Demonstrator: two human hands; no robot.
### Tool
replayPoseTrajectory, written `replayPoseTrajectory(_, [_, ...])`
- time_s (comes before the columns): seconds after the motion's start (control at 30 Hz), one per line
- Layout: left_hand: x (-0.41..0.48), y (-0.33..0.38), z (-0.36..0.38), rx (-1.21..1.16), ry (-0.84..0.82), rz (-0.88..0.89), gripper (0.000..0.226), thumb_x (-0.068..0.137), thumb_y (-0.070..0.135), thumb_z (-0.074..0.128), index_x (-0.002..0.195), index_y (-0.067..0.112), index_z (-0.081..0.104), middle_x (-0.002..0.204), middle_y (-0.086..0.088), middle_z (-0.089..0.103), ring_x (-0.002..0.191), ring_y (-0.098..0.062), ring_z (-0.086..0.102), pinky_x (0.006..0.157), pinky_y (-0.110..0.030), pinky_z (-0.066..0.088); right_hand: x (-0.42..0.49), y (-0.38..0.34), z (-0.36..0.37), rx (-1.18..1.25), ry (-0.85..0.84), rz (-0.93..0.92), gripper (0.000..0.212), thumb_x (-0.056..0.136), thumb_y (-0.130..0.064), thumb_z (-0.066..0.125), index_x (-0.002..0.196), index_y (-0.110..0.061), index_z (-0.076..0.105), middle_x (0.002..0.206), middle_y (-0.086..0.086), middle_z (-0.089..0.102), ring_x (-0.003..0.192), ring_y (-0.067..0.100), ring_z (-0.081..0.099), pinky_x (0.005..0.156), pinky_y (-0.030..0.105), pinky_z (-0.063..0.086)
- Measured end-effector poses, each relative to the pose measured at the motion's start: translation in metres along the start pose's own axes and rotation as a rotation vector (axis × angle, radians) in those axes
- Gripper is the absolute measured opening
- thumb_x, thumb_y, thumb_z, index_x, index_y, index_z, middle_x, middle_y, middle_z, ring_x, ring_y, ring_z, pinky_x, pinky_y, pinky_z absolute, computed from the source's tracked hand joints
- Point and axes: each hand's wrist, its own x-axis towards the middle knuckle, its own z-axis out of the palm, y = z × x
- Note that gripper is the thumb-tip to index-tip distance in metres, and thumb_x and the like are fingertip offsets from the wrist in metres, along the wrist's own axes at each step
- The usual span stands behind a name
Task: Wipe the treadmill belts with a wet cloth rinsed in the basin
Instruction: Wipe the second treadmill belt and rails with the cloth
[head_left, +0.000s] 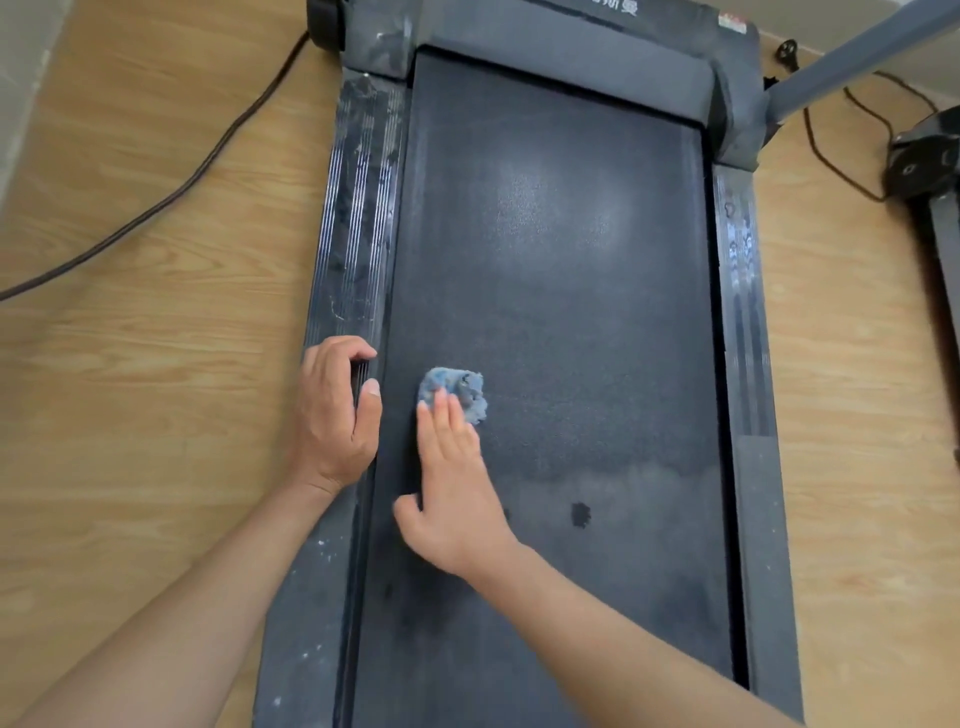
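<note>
Right hand (451, 483) flat, fingers straight, pressing cloth (457, 393) on belt (571, 312). Left hand (332, 415) curled, gripping side rail (358, 208). Risk imo: small wad slips out from under fingertips, leaves streaks.

Matt, grainy rubber belt (561, 312), fuzzy crumpled cloth (460, 387), scuffed ribbed side rail (358, 208), wood-grain floor (156, 389)

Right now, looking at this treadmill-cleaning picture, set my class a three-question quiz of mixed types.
1. True or false: the right hand presses the cloth flat onto the belt.
2. The left hand grips: A) the power cable, B) the left side rail, C) the cloth.
3. Fill in: a dark spot lies on the belt to the ___ of the right hand.

Key: 1 true; 2 B; 3 right.
</note>
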Motion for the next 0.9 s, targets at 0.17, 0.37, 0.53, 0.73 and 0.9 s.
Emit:
replayPoseTrajectory(0.17, [-0.002, -0.001, -0.001, -0.004, 0.075, -0.071, 0.026, 0.098, 0.013, 0.047, 0.113, -0.003, 0.059, 0.110, -0.013, 0.061, 0.099, -0.027, 0.053, 0.091, -0.045, 0.045, 0.020, -0.033, 0.015, -0.104, -0.073, -0.052, 0.095, 0.087, -0.023, 0.052, 0.164, -0.007, -0.002, 0.172, 0.011, -0.011, 0.158, 0.019, -0.020, 0.129, 0.043, -0.003])
replayPoseTrajectory(0.37, [-0.002, -0.003, -0.001, 0.056, 0.016, -0.021, 0.033, 0.099, 0.023, 0.047, 0.114, -0.004, 0.059, 0.111, -0.016, 0.061, 0.098, -0.035, 0.053, 0.090, -0.045, 0.042, -0.027, 0.066, -0.033, -0.397, -0.050, 0.016, 0.082, 0.101, -0.048, 0.033, 0.165, -0.008, -0.001, 0.172, 0.010, -0.012, 0.159, 0.021, -0.012, 0.130, 0.042, 0.002])
replayPoseTrajectory(0.53, [-0.001, -0.001, 0.003, 0.064, 0.018, -0.013, 0.035, 0.098, 0.025, 0.049, 0.114, -0.005, 0.058, 0.111, -0.018, 0.061, 0.099, -0.035, 0.053, 0.093, -0.039, 0.038, -0.106, 0.192, -0.092, -0.397, -0.024, 0.508, 0.101, 0.097, -0.075, 0.021, 0.163, -0.005, -0.008, 0.171, 0.014, -0.013, 0.158, 0.025, -0.015, 0.128, 0.034, -0.007])
replayPoseTrajectory(0.73, [-0.001, 0.002, 0.004, 0.040, 0.005, -0.010, 0.040, 0.096, 0.029, 0.051, 0.115, -0.005, 0.059, 0.112, -0.017, 0.061, 0.100, -0.032, 0.053, 0.092, -0.037, 0.038, -0.114, 0.202, -0.093, -0.056, 0.125, 0.690, 0.097, 0.101, -0.056, 0.051, 0.164, -0.011, -0.008, 0.172, 0.005, -0.018, 0.156, 0.015, -0.022, 0.129, 0.037, -0.006])
replayPoseTrajectory(0.9, [-0.001, 0.002, 0.002, 0.036, -0.041, -0.012, 0.043, 0.095, 0.035, 0.052, 0.116, -0.003, 0.059, 0.116, -0.014, 0.061, 0.103, -0.033, 0.054, 0.095, -0.032, 0.037, -0.096, 0.131, -0.044, -0.073, 0.135, 0.478, 0.100, 0.089, -0.055, 0.043, 0.164, -0.010, -0.006, 0.171, 0.005, -0.021, 0.155, 0.014, -0.028, 0.127, 0.037, -0.011])
